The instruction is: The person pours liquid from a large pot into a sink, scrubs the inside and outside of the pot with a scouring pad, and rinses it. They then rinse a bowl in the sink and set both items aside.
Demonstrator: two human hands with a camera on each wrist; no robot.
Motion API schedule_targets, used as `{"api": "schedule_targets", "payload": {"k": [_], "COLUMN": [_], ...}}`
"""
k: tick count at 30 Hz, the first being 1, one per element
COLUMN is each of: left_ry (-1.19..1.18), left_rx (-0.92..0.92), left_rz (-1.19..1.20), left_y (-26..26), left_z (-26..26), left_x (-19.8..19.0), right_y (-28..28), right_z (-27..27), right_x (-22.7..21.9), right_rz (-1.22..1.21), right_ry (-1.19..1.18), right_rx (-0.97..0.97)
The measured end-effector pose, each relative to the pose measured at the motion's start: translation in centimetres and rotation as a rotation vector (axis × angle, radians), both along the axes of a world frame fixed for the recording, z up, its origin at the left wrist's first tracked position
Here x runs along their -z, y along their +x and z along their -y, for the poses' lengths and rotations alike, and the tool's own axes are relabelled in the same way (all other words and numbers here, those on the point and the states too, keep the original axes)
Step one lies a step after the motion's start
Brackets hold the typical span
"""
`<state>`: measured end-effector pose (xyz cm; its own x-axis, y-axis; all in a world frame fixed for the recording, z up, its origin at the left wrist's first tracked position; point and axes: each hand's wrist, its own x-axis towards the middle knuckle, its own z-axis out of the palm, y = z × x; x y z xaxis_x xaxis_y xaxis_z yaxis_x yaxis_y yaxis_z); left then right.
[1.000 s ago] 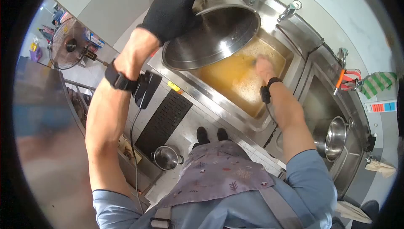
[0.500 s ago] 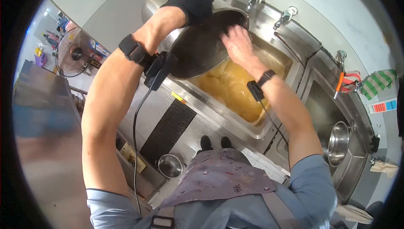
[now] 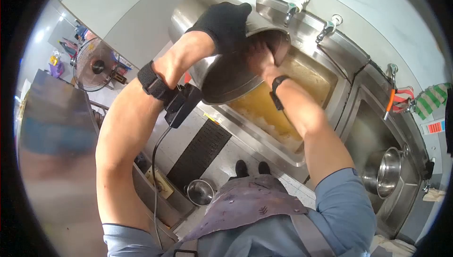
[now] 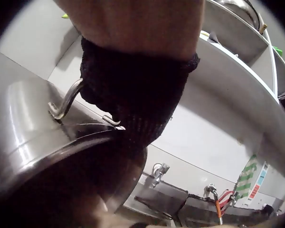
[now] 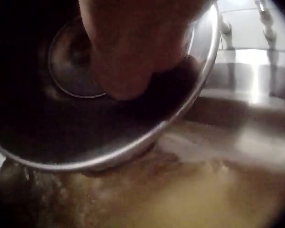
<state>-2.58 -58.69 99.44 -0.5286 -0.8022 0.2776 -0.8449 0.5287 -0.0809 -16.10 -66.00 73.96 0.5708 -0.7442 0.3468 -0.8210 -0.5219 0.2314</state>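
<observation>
A large steel stockpot (image 3: 191, 14) is tilted over the sink basin, its mouth facing down and to the right. My left hand (image 3: 222, 26), in a black glove, grips the pot by its bent metal handle (image 4: 66, 100) near the rim. My bare right hand (image 3: 259, 58) reaches through the mouth into the pot. Blur and shadow hide the ends of its fingers, and I cannot tell whether it holds anything. Below the pot's rim (image 5: 128, 148), cloudy yellow-brown liquid (image 3: 264, 110) with some foam fills the basin.
Taps (image 3: 292, 12) line the wall behind the sink (image 3: 288, 157). A second basin at right contains a steel pot (image 3: 389, 172). On the floor stand a small pot (image 3: 200, 192) and a dark mat (image 3: 200, 153). A fan (image 3: 96, 66) is at far left.
My right hand has gone from the liquid up to the pot's mouth and then inside it. My left hand has kept its grip as the pot's tilt shifted, and the liquid has been stirred.
</observation>
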Motion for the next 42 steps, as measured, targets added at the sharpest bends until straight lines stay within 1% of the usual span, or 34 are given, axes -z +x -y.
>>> {"api": "schedule_targets", "payload": {"k": [2,3,5,6,7,8,9,10,11,12,13,14,15,16,17,18,20,21,22,23,25,26,27,28,29,31,32,34,35,37,38,41,42], "left_ry": [-0.005,-0.028,-0.054,-0.084,-0.083,-0.081,-0.076,-0.049,-0.049,-0.033,-0.013,0.001,-0.007,-0.012,-0.014,0.01,-0.005,-0.009,-0.01,-0.004,0.01,-0.026,-0.064,-0.021,-0.042,-0.047,-0.047,-0.116,-0.119,-0.196,-0.186,-0.222,-0.226], "left_rx": [0.006,0.017,0.047,0.079,0.08,0.08,0.079,0.065,0.063,0.046,0.034,0.05,0.048,0.024,0.001,-0.06,-0.059,-0.062,-0.066,-0.039,-0.011,0.018,0.048,0.022,0.05,0.034,0.035,0.071,0.073,0.073,0.079,0.265,0.268], "left_rz": [-0.031,-0.062,-0.076,-0.096,-0.096,-0.091,-0.088,-0.059,-0.06,-0.02,0.021,-0.024,-0.026,-0.029,-0.033,-0.035,-0.029,-0.019,-0.028,-0.03,-0.034,-0.041,-0.047,-0.024,-0.043,-0.009,-0.01,-0.04,-0.036,-0.081,-0.145,-0.403,-0.398], "left_y": [0.2,0.1,-0.3,-0.6,-0.8,-1.2,-1.5,-1.5,-1.1,-0.6,-0.2,0.9,1.6,2.0,2.1,1.8,2.1,2.3,2.4,2.4,2.2,1.6,1.0,0.2,-0.3,-1.3,-1.8,-2.3,-2.1,-1.3,-0.6,3.1,4.0], "left_z": [-0.6,-0.5,-0.2,0.0,0.0,-0.2,-0.4,-0.5,-0.7,-1.5,-2.1,-1.8,-1.5,-1.3,-1.4,-1.7,-0.9,-0.5,-0.2,-0.1,-0.6,-0.8,-1.2,-1.5,-2.0,-2.2,-2.5,-3.0,-3.3,-3.9,-4.6,-6.1,-6.6], "left_x": [0.0,-0.5,0.3,0.6,0.9,1.3,1.7,1.4,1.1,0.2,-0.3,0.1,0.1,0.2,0.3,-0.2,-0.4,-0.3,-0.4,-0.3,0.3,0.6,0.8,1.0,1.3,1.3,1.4,2.2,2.4,3.0,3.2,4.1,4.8], "right_y": [-0.6,0.6,5.5,7.9,10.0,10.7,10.5,9.6,8.5,7.8,6.0,3.6,0.8,0.4,0.2,0.8,3.9,4.5,6.8,7.3,8.3,8.5,8.7,8.9,9.0,9.0,8.8,8.4,8.3,7.7,7.6,8.0,8.2], "right_z": [0.5,0.9,0.6,-0.2,-1.8,-3.4,-4.6,-5.4,-6.3,-6.1,-4.0,-1.8,-3.8,-3.1,-2.4,-2.5,-2.6,-5.8,-7.3,-9.7,-9.7,-9.9,-10.0,-9.9,-9.7,-9.4,-9.3,-9.6,-9.7,-10.5,-10.6,-10.2,-9.9], "right_x": [-4.1,-2.7,2.8,4.0,3.7,2.3,1.2,0.8,0.4,2.5,5.9,8.2,4.1,2.1,1.2,2.3,5.3,2.7,4.4,1.6,2.3,2.6,3.1,3.6,4.1,4.5,4.7,4.2,3.8,3.1,2.9,4.9,6.0], "right_rz": [-0.262,-0.22,0.1,0.318,0.55,0.763,0.871,0.9,0.834,0.593,0.352,0.114,0.119,0.051,-0.018,-0.022,-0.049,0.166,0.297,0.523,0.614,0.613,0.669,0.724,0.721,0.708,0.708,0.87,0.874,0.877,0.886,0.836,0.836], "right_ry": [0.07,0.103,0.218,0.307,0.414,0.519,0.596,0.651,0.664,0.587,0.437,0.283,-0.002,0.034,0.074,0.072,0.334,0.532,0.417,0.576,0.734,0.733,0.665,0.593,0.593,0.586,0.586,0.738,0.734,0.614,0.608,0.63,0.525], "right_rx": [0.142,0.16,0.09,-0.007,-0.132,-0.254,-0.325,-0.358,-0.355,-0.294,-0.247,-0.198,-0.127,-0.087,-0.045,-0.04,-0.005,-0.086,-0.096,-0.118,-0.186,-0.186,-0.233,-0.283,-0.285,-0.298,-0.297,-0.34,-0.341,-0.295,-0.29,-0.271,-0.307]}}
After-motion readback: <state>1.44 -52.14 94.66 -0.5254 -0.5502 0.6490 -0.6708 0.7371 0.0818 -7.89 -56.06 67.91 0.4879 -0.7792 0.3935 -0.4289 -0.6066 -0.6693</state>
